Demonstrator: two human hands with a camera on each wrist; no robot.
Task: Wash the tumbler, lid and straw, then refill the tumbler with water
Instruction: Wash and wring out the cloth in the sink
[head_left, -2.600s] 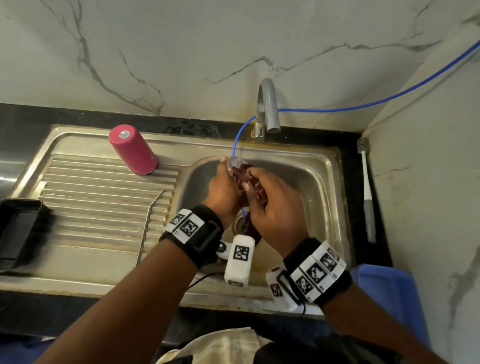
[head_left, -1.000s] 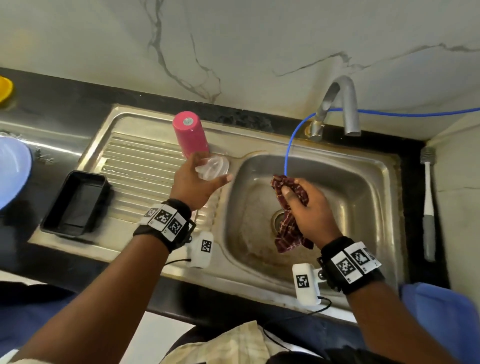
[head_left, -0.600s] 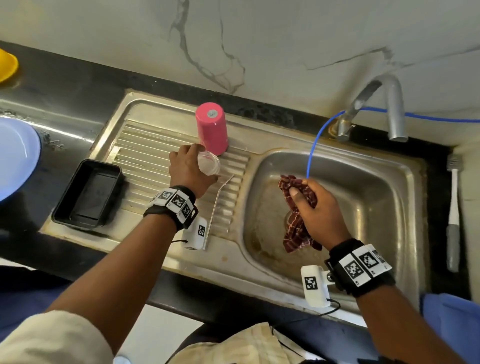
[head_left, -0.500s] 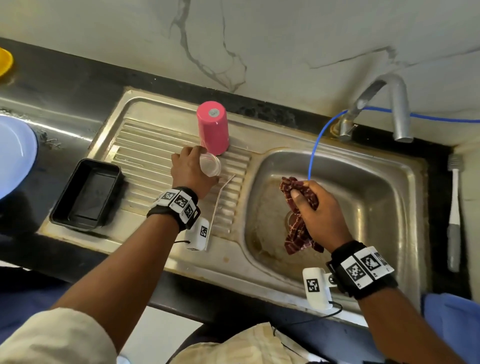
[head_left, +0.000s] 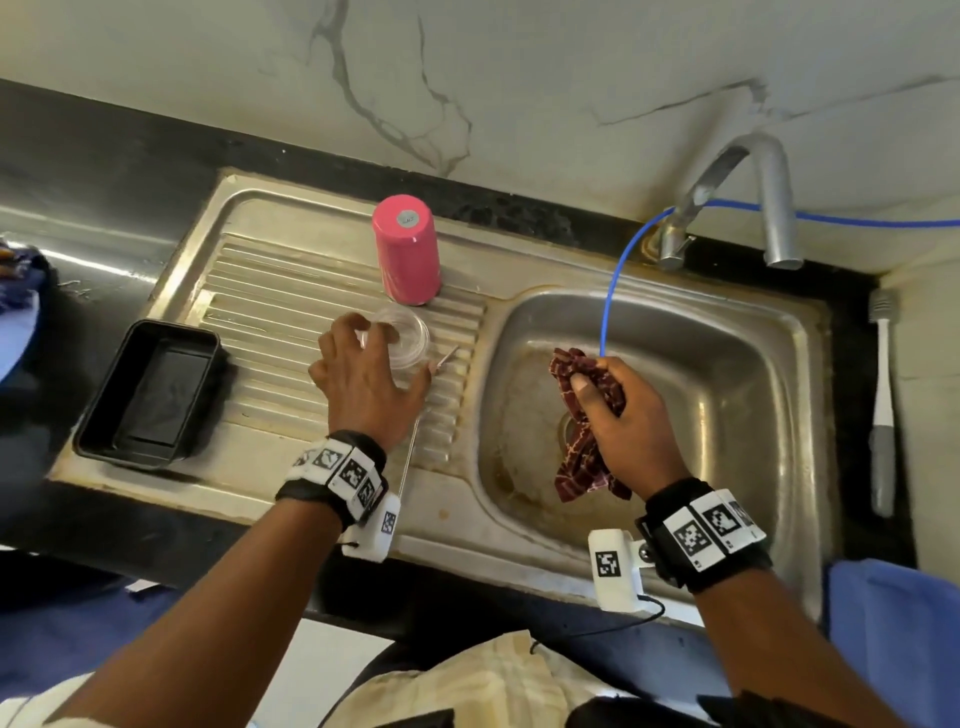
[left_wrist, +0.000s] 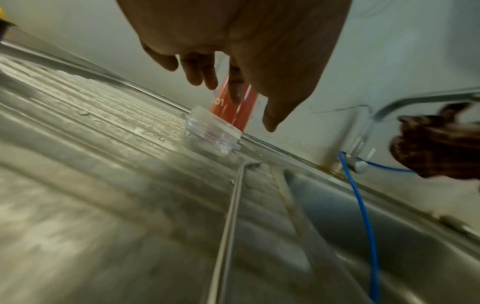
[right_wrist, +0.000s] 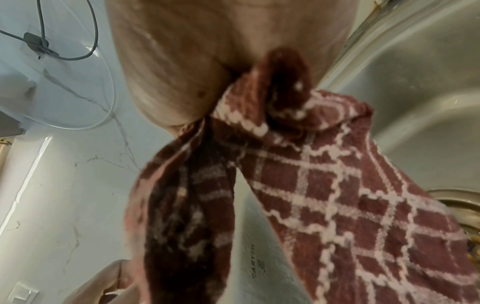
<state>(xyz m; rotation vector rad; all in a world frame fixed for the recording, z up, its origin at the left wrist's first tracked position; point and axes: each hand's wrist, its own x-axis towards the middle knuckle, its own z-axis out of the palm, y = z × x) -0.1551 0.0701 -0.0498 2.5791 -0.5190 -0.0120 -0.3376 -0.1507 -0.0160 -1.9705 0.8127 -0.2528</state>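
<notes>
Two hands: apart
Left hand (head_left: 363, 379): fingers spread loose above lid (head_left: 402, 340), gripping nothing
Right hand (head_left: 623, 415): clenched around cloth (head_left: 576, 457)
Tumbler (head_left: 407, 249): inverted on drainboard (head_left: 270, 312)

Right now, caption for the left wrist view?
Left hand open above clear lid on drainboard; metal straw alongside.

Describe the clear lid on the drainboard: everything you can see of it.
The lid is a small round piece of clear, plastic-looking material with a ridged, threaded-looking side wall and a wider flange at the bottom. It sits flat on the wet ribbed drainboard, just in front of the upside-down pink tumbler and beside the bent end of the metal straw. The left hand is above it with fingers spread; in the left wrist view the fingertips are clear of it.
</notes>
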